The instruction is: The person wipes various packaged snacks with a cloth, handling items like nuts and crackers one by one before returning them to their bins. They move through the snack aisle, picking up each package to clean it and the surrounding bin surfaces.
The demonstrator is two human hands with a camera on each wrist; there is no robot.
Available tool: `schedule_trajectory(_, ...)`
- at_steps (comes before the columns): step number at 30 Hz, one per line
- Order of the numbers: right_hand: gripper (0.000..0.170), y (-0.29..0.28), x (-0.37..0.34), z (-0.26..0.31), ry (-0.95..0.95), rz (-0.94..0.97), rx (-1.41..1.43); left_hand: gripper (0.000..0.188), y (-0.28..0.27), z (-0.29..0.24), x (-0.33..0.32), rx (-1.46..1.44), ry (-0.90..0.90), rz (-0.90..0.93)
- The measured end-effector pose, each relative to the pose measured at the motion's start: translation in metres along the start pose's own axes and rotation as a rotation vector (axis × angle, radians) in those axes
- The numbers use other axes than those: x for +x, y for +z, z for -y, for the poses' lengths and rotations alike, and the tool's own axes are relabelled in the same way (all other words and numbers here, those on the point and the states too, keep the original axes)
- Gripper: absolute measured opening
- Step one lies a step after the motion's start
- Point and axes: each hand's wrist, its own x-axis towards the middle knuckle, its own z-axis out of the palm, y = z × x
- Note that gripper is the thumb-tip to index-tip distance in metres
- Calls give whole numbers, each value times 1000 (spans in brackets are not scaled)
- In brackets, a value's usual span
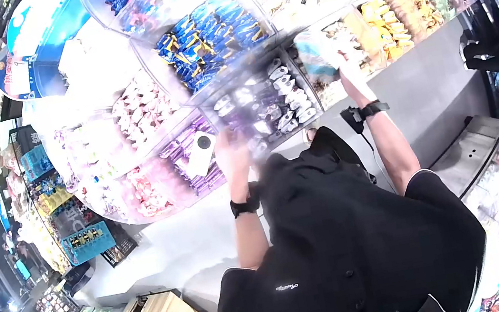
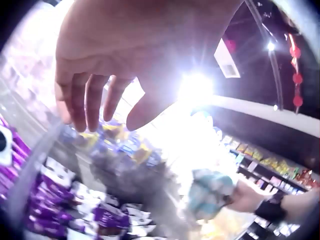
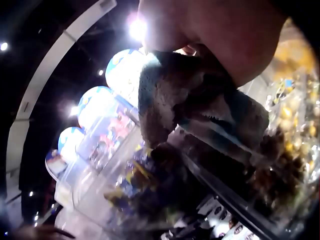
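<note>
Gripped in the right hand (image 3: 220, 35), a striped cloth (image 3: 200, 107) hangs near a bin divider (image 3: 222, 192), where loose folds could snag packets (image 3: 225, 222); the left hand (image 2: 135, 45), fingers loosely bent, holds nothing.

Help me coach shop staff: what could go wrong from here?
The striped cloth in the right hand could snag on the clear divider near it. The left hand might knock the black-dotted white object beside it.
</note>
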Motion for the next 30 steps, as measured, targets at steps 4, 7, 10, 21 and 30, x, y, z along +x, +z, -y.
schedule_trajectory(4,31,31,26,-24,-12,398,-169,28,80,-33,-3,-252,54,88)
schedule_trajectory(7,51,45,12,-20,-217,347,-387,32,123,-50,-2,-276,25,213)
schedule_trajectory(10,62,40,6,-1,-114,407,-543,34,146,-52,-1,-248,9,253)
schedule_trajectory(21,48,-88,-45,-1,204,633,-167,18,129,-97,5,-224,64,66)
schedule_trajectory(30,49,-175,-36,34,212,220,706,60,252,-158,50,206,428,297)
